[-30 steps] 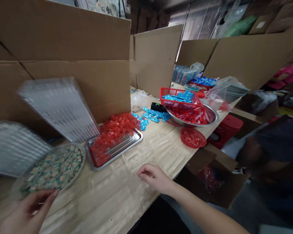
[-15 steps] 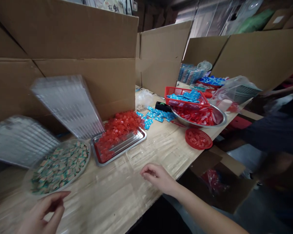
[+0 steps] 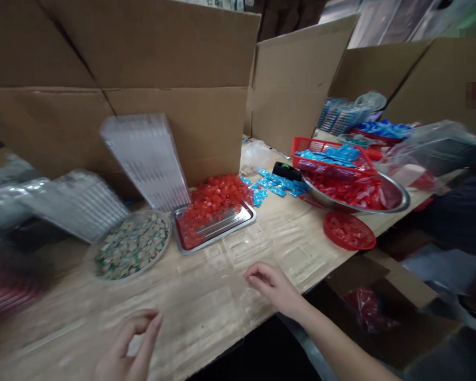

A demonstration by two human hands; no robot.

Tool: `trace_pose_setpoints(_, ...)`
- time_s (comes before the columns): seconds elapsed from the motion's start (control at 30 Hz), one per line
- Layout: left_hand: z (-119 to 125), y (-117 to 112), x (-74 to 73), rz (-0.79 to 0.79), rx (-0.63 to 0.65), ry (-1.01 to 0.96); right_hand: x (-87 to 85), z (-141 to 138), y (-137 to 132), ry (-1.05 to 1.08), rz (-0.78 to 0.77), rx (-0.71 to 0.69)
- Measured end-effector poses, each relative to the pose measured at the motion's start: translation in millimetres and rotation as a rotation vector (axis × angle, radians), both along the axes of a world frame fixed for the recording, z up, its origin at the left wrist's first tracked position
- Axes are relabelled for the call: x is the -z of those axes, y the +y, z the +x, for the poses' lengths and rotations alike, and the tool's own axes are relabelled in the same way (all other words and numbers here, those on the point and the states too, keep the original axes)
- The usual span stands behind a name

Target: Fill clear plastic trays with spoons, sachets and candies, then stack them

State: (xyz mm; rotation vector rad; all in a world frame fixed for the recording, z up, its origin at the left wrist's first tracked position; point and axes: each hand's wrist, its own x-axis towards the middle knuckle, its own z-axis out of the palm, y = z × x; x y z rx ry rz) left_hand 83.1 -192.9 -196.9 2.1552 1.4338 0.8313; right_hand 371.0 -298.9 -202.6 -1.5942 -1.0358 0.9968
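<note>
My right hand (image 3: 273, 286) rests on the wooden table (image 3: 206, 307) near its front edge, fingers curled loosely, on or beside a clear plastic blister tray (image 3: 238, 254) that is hard to make out. My left hand (image 3: 129, 349) hovers low at the front, thumb and forefinger drawn into a pinch; I cannot make out anything in it. Beyond it sits a round clear plate of green and tan wrapped candies (image 3: 131, 246). A steel tray heaped with red wrapped candies (image 3: 212, 209) lies next to it.
Stacks of clear blister trays (image 3: 146, 159) lean against tall cardboard walls (image 3: 162, 63) behind. To the right are blue packets (image 3: 275, 185), a red basket (image 3: 329, 159), a steel bowl of red packets (image 3: 353, 190) and a small red basket (image 3: 349, 230). Another person's dark sleeve is at the right edge.
The view has swung left. My left hand has left the rim of the candy plate, moved right along the front edge and closed into a pinch. My right hand has hardly moved.
</note>
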Motion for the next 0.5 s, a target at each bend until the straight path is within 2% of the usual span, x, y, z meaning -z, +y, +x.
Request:
trace_pose_setpoints(0.1,19.5,-29.9,-2.8,-0.043,0.020,-0.075,-1.8,-11.8,-1.0,0.082,0.007,0.020)
trace_pose_setpoints(0.2,37.7,-48.1,-5.2,-0.095,0.056,-0.193,-6.8,-29.2,-3.4,0.054,0.035,-0.019)
trace_pose_setpoints(0.27,47.1,-55.0,-6.1,-0.108,0.101,-0.239,-10.6,-40.5,-5.5,-0.038,0.063,-0.077)
trace_pose_setpoints(0.37,56.1,-62.1,-3.7,-0.068,0.171,-0.210,-12.2,-48.2,-8.7,-0.200,0.132,-0.167)
trace_pose_setpoints(0.43,58.5,-67.0,0.9,-0.003,0.236,-0.146,-8.7,-42.8,-12.9,-0.309,0.176,-0.163)
trace_pose_setpoints(0.5,58.4,-72.9,6.9,0.073,0.318,-0.050,-2.3,-28.6,-21.4,-0.462,0.215,-0.094)
